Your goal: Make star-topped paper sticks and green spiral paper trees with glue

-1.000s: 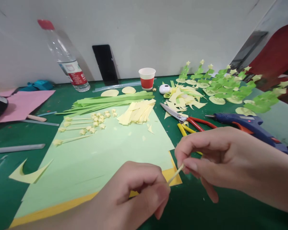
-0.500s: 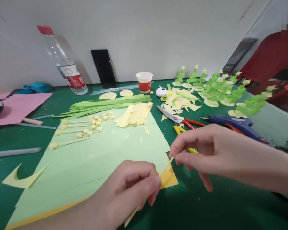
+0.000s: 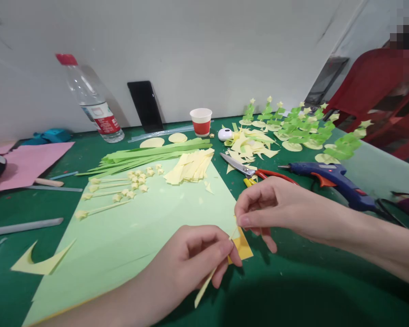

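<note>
A thin pale yellow paper strip (image 3: 205,287) passes through the pinched fingers of my left hand (image 3: 204,254), its wider end hanging below them. My right hand (image 3: 264,206) pinches the strip's upper tip between thumb and forefinger, just up and right of the left. Under and beyond them lies a light green sheet (image 3: 157,227) with a yellow sheet (image 3: 244,247) beneath its right corner. Small folded paper stars (image 3: 136,184), several stars with thin stems (image 3: 104,210) and a pile of pale yellow strips (image 3: 189,167) rest on the green sheet.
Scissors (image 3: 240,167) and a blue glue gun (image 3: 330,175) lie beyond my right hand. Green paper plants (image 3: 303,125) stand at the back right. Along the wall are a red-and-white cup (image 3: 201,122), a phone (image 3: 146,106) and a bottle (image 3: 95,104). Green strips (image 3: 146,154) lie mid-table.
My right hand has moved left and slightly up, closer to my left hand. The strip's lower end now hangs farther to the right. The camera view has shifted a little.
</note>
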A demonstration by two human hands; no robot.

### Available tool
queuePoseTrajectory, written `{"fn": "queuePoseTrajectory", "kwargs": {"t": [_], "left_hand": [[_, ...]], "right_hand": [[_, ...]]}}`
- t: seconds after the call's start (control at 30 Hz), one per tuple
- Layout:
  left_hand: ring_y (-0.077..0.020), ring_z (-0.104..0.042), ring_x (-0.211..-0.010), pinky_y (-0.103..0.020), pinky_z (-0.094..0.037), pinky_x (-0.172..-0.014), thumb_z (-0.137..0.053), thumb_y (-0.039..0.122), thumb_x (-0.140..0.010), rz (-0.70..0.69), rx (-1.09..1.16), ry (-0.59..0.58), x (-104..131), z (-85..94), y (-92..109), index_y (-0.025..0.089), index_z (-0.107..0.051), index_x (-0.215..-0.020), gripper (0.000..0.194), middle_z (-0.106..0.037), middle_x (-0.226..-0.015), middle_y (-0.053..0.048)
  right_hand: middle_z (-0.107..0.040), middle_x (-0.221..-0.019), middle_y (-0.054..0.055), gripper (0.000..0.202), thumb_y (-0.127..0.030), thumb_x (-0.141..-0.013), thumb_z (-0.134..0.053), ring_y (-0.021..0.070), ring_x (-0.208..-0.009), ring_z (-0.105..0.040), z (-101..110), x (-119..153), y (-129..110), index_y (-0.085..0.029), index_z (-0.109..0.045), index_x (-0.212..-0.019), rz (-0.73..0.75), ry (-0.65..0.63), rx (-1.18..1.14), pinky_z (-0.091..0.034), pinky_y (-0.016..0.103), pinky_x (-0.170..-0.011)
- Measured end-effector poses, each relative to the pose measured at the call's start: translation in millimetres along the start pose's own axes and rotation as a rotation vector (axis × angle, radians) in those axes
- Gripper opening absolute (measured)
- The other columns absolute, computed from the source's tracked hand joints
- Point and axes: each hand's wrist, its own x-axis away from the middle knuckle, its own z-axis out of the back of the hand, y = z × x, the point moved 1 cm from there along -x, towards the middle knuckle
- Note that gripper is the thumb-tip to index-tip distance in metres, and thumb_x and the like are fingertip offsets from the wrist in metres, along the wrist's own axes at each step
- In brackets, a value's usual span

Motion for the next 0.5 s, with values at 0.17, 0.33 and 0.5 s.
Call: {"fn": "queuePoseTrajectory", "kwargs": {"t": [0.17, 0.33, 0.5], "left_hand": [[-0.0057, -0.029, -0.039, -0.018, -0.020, -0.039, -0.045, 0.035, -0.085, 0.055, -0.102, 0.024, -2, 0.9, -2, 0.016, -0.055, -0.068, 0.028, -0.041, -0.046, 0.008], [-0.0072, -0.035, -0.041, -0.019, -0.027, -0.045, -0.043, 0.036, -0.085, -0.001, -0.208, -0.003, -3, 2.3, -13, 0.016, -0.054, -0.064, 0.031, -0.039, -0.044, 0.008], [-0.0070, -0.035, -0.041, -0.018, -0.028, -0.045, -0.043, 0.035, -0.085, -0.053, -0.205, 0.017, -4, 4.4, -23, 0.015, -0.057, -0.066, 0.031, -0.039, -0.043, 0.008]], "right_hand": [[-0.052, -0.058, -0.004, 0.026, -0.034, -0.069, -0.068, 0.0036, -0.042, -0.051, -8, 2, 6, -0.012, -0.055, -0.065, 0.032, 0.039, 0.047, -0.040, 0.014, -0.046], [-0.052, -0.064, -0.001, 0.035, -0.046, -0.077, -0.055, 0.0060, -0.041, -0.050, -17, 10, 20, -0.013, -0.054, -0.069, 0.055, 0.082, 0.143, -0.039, 0.018, -0.042], [-0.054, -0.102, 0.011, 0.035, -0.044, -0.087, -0.038, 0.0211, -0.087, -0.055, 23, 38, 29, -0.016, -0.057, -0.094, 0.182, 0.551, 0.723, -0.044, 0.032, -0.072]]}}
